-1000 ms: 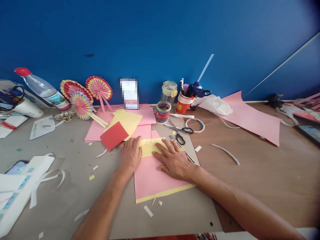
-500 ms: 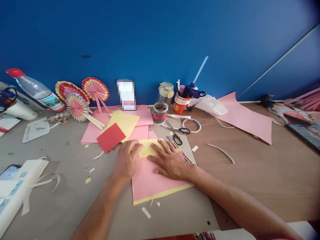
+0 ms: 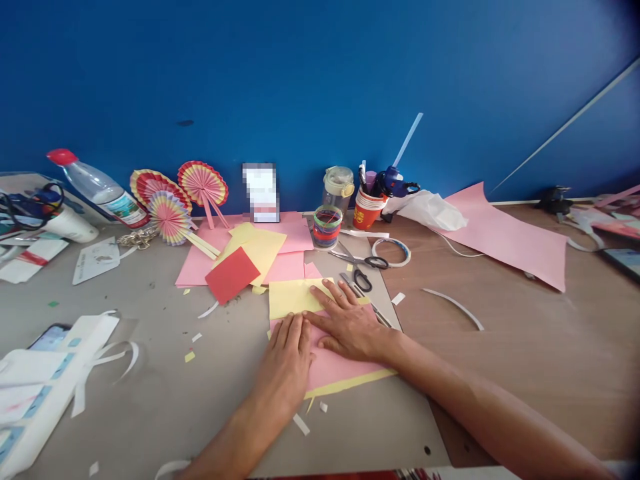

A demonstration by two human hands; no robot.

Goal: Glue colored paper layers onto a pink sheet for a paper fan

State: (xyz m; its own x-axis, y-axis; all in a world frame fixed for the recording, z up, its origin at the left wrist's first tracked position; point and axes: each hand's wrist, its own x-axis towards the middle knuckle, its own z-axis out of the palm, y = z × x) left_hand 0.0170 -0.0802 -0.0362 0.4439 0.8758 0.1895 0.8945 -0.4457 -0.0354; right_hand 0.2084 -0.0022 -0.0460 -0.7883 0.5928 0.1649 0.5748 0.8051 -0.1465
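1. Pink sheet point(image 3: 340, 373), the piece being worked: lies toward the near edge of the worktop point(image 3: 175, 400), on its grey part. A broad yellow band point(image 3: 287, 298) runs along the sheet's far edge, a narrow yellow strip point(image 3: 347, 385) along its near edge.
2. Left hand point(image 3: 290, 347): I see it laid flat on the pink, fingers close together, fingertips at the band's near side; nothing is visibly gripped.
3. Right hand point(image 3: 350, 327): spread wide, palm down across band and sheet, forefinger meeting or nearly meeting the left hand; I see nothing gripped here either.
4. Step in hand: from my remote view I judge it to be flattening the band, probably a fold. The next move, as I read it, calls for steady pressure from the right while the left runs along the crease.
5. Count, toward the worktop's far edge: three pleated fans point(image 3: 203, 183), one red card point(image 3: 233, 275), one yellow sheet point(image 3: 267, 253), one standing phone point(image 3: 261, 193), one red paper cup point(image 3: 367, 212), one pair of scissors point(image 3: 376, 262).
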